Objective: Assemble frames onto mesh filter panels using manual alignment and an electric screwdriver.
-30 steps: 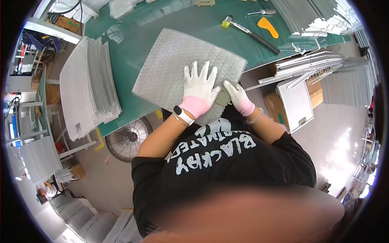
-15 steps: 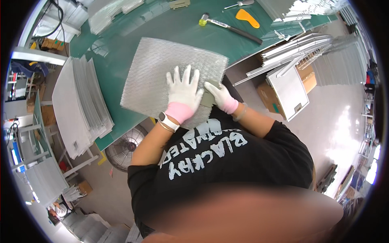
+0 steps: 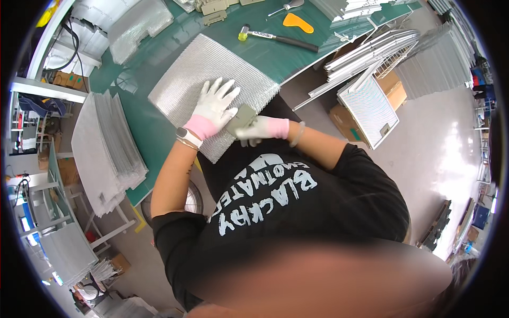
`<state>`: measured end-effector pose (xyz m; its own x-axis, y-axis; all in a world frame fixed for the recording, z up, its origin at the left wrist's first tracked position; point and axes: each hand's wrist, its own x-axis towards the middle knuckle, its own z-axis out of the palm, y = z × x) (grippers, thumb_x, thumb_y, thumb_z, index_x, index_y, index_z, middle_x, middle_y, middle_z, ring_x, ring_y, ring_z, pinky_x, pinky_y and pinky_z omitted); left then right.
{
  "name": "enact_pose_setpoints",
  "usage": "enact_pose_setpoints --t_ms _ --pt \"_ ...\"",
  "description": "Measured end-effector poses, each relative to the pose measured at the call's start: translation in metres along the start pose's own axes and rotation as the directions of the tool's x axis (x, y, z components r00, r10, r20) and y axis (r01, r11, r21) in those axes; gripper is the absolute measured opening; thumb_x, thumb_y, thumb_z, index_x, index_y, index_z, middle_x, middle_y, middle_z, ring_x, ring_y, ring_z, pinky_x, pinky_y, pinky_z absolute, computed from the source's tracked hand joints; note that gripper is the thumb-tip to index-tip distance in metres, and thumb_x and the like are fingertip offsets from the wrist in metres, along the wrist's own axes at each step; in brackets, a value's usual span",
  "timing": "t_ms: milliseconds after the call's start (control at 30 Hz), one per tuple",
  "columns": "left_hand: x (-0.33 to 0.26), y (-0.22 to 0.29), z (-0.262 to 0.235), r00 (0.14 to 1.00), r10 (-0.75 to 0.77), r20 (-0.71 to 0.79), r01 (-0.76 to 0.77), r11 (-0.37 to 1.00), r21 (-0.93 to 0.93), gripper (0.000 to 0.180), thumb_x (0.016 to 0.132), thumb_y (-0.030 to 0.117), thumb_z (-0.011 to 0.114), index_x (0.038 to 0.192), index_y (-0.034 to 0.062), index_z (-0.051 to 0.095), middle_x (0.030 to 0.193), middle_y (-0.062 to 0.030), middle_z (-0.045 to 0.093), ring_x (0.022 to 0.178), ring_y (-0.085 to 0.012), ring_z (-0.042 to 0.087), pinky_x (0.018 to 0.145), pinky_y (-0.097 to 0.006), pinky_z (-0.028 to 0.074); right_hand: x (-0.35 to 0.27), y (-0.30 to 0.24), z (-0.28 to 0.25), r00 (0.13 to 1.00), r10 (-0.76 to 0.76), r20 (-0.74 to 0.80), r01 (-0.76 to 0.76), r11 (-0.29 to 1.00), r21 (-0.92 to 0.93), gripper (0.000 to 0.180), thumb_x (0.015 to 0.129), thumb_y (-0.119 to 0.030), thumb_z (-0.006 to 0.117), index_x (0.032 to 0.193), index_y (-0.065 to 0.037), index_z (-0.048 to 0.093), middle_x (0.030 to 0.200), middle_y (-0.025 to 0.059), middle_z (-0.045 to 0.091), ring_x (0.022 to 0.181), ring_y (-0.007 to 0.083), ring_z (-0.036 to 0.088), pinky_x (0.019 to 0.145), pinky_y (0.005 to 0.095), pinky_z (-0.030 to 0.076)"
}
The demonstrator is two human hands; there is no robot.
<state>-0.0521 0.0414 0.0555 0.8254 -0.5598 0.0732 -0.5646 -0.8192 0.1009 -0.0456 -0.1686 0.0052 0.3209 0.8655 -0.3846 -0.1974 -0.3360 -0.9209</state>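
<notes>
A silvery mesh panel (image 3: 204, 63) with a fine ribbed texture lies at an angle on the green table, its near corner jutting past the edge toward my body. Gloved in white with a pink cuff, my left hand (image 3: 214, 106) rests flat on the panel with fingers spread. My right hand (image 3: 257, 129), gloved the same way, grips a flat olive-grey plastic piece (image 3: 242, 119) at the panel's near right edge. The thumb lies on top of the piece and the fingers curl beneath. How the piece meets the panel edge is partly hidden by the hand.
Beyond the panel lie a hammer (image 3: 281, 38), an orange scraper-like tool (image 3: 298, 23) and a screwdriver (image 3: 286, 6). More olive-grey pieces (image 3: 214, 17) sit at the back. Stacked panels (image 3: 103, 148) stand left; framed panels (image 3: 369, 112) and cartons stand right. A floor fan (image 3: 193, 200) is below.
The panel has turned clockwise under my left hand, bringing a corner toward me. My right hand has swung lower and inward with the olive-grey piece, which now shows more fully.
</notes>
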Motion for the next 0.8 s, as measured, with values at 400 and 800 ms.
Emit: enact_pose_setpoints --t_ms 400,800 --pt "-0.017 0.049 -0.009 0.961 -0.137 -0.241 0.184 0.965 0.188 0.046 0.085 0.017 0.056 0.128 0.0012 0.05 0.132 -0.0158 0.051 0.129 -0.0367 0.04 0.109 -0.056 0.028 -0.099 0.098 -0.079 0.856 -0.159 -0.491 -0.399 0.402 -0.824 0.021 0.085 -0.01 0.056 0.102 -0.016 0.067 0.101 0.0054 0.065 0.094 0.0275 0.066 0.079 0.041 0.054" --pt "0.002 0.093 0.102 0.733 -0.566 -0.379 -0.491 -0.053 -0.87 0.051 0.103 0.037 0.039 0.131 -0.0043 0.05 0.136 -0.0257 0.05 0.127 -0.0337 0.049 0.109 -0.045 0.038 -0.062 -0.052 0.076 0.523 -0.842 0.13 0.736 0.37 -0.567 0.032 0.082 -0.014 0.064 0.113 -0.007 0.059 0.088 0.0113 0.066 0.078 0.0262 0.067 0.07 0.036 0.054"
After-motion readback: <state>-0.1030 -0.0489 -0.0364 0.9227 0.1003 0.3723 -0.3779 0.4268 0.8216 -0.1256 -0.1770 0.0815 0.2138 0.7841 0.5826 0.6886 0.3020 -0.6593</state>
